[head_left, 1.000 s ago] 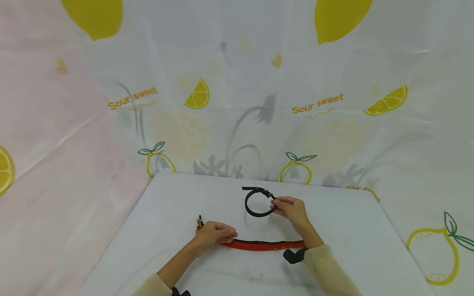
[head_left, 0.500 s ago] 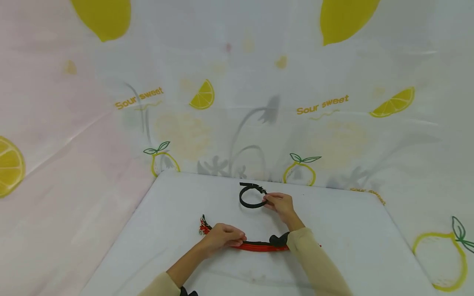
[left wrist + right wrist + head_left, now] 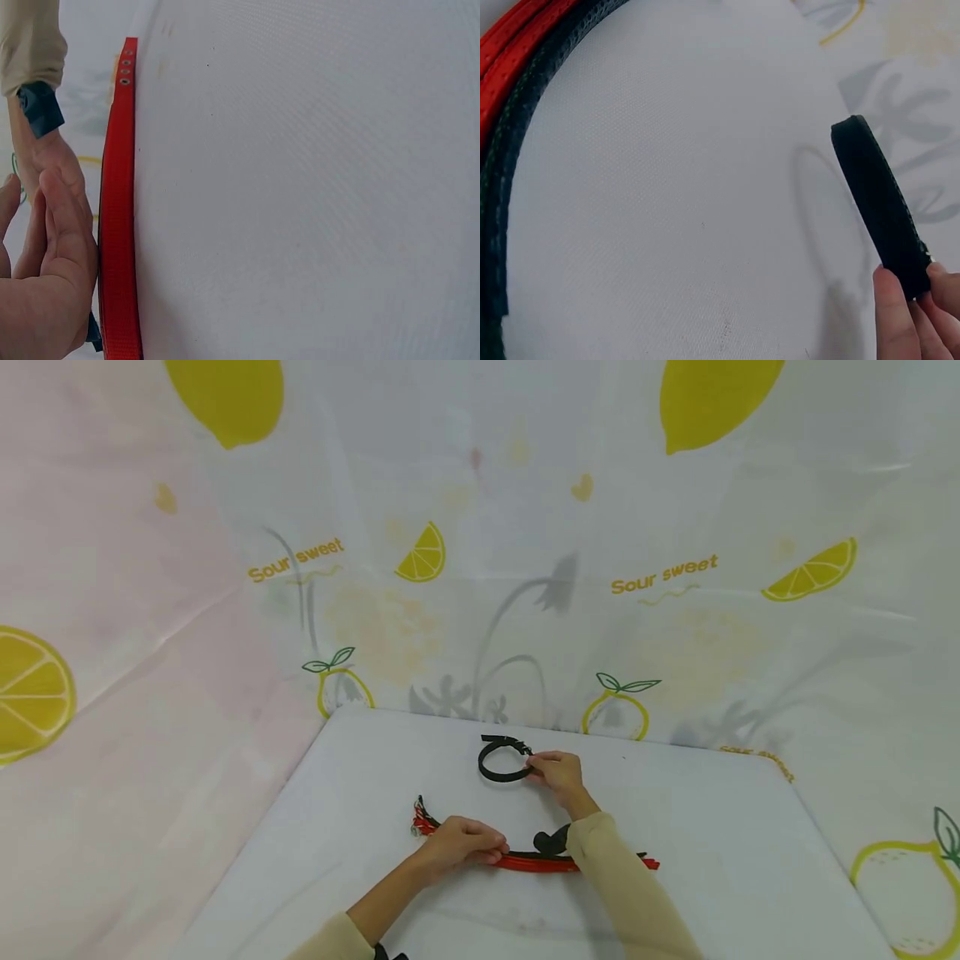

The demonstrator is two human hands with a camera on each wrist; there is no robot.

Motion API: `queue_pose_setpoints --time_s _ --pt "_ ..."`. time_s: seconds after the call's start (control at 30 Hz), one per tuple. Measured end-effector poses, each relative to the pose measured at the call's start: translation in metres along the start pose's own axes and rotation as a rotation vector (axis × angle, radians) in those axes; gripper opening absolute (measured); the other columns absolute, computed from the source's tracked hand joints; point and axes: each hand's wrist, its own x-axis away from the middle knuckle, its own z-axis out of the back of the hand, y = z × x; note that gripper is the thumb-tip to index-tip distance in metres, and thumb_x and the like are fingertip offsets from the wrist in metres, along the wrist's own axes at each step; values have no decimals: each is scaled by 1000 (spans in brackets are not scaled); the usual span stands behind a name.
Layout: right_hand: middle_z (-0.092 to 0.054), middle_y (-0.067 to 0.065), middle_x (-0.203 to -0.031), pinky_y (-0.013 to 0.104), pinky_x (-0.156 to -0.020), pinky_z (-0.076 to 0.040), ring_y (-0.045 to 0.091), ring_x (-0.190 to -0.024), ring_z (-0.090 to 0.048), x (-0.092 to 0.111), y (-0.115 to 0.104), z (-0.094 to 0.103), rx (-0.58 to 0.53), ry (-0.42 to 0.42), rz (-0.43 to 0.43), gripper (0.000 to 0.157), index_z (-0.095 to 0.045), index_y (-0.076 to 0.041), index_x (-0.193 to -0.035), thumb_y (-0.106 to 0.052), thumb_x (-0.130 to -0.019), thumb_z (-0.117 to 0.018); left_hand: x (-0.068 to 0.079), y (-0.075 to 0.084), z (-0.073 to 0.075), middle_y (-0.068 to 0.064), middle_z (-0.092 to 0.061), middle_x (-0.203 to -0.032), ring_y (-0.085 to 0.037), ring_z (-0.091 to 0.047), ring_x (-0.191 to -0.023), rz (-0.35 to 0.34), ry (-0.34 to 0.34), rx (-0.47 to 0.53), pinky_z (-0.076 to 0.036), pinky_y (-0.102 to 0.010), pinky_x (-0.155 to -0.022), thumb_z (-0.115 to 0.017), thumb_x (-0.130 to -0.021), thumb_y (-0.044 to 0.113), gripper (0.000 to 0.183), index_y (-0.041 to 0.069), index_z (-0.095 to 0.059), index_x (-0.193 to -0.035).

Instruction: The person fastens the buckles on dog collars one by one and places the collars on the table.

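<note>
My right hand (image 3: 557, 774) pinches a black collar (image 3: 482, 766), buckled into a ring with its loose end sticking out, above the table's far part. In the right wrist view, finger and thumb tips grip the black collar (image 3: 877, 202) beside its metal fitting. My left hand (image 3: 459, 847) is low over a row of red and black collars lying lengthwise. The nearest is a red collar (image 3: 120, 225) with eyelets at one end. It runs along the outer side of my left hand (image 3: 60, 247), whose fingers lie fairly straight with the thumb apart.
The white table (image 3: 360, 777) ends at a lemon-printed backdrop (image 3: 480, 568). The collars' tangled ends (image 3: 422, 818) lie past my left hand. A black wrist device (image 3: 552, 841) at my right sleeve overlaps the collars. The ring casts a shadow on the table.
My right hand has carried the black collar leftward and slightly farther away. The head view has turned a little left. My left hand stays over the same stretch of red and black collars.
</note>
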Motion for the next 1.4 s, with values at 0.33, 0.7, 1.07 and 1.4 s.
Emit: queue_pose_setpoints --time_s 0.33,0.7,1.07,1.4 --pt "-72 13 -84 26 -64 -56 15 -68 -69 6 10 6 313 94 89 21 -72 6 -99 -12 -87 -74 -1 -3 -7 -20 -70 -105 -17 -70 -89 42 9 81 -56 -30 -82 -67 -92 12 38 -17 -61 -116" --pt "-73 7 -82 26 -65 -56 15 -74 -69 21 2 40 540 131 198 19 -75 0 -95 -18 -88 -72 -1 2 -2 -19 -70 -104 -19 -70 -91 36 30 74 -55 -30 -83 -67 -93 12 40 -18 -59 -117" --pt "-72 15 -87 28 -68 -58 23 -78 -71 49 -18 105 597 -1 193 18 -71 5 -98 -11 -91 -68 4 19 47 -16 -69 -108 -26 -66 -104 -37 113 -32 -53 -30 -88 -64 -95 16 44 -17 -56 -122" --pt "-69 9 -76 30 -59 -57 20 -66 -65 81 -25 165 815 -97 103 11 -70 1 -86 -9 -87 -70 12 26 104 -17 -69 -109 -28 -65 -101 -76 302 -130 -55 -30 -85 -68 -93 18 43 -14 -58 -120"
